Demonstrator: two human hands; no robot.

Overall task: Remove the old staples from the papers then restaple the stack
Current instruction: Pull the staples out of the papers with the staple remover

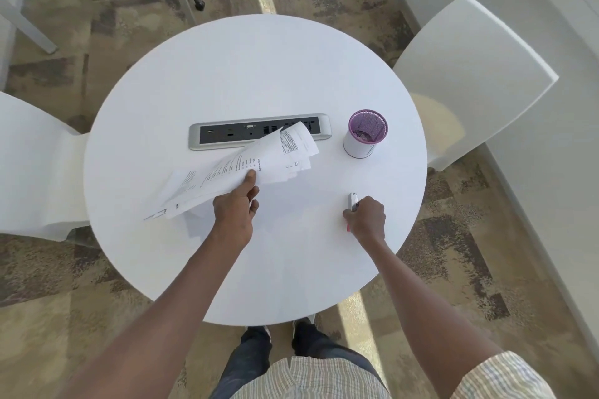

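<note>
White tabletop (259, 74): round, and it carried everything I was working with.
Papers (233, 168): printed sheets, lifted at a slant off the tabletop, far corners curling over the near edge of the socket strip, low corner pointing to my left.
Left hand (238, 204): I pinched the papers along their near edge, thumb on top, fingers curled beneath.
Stapler (353, 202): small, silver-white, with a bit of pink showing under my palm; it lay on the tabletop well to the right of the papers.
Right hand (368, 215): my fingers were curled round the near end of the stapler, the far end sticking out past my knuckles.
Socket strip (227, 133): grey panel in a silver frame, set in the middle of the tabletop.
Cup (364, 134): purple mesh inside, white wrap outside, upright just right of the socket strip.
Chairs (470, 74): white, one on each side.
</note>
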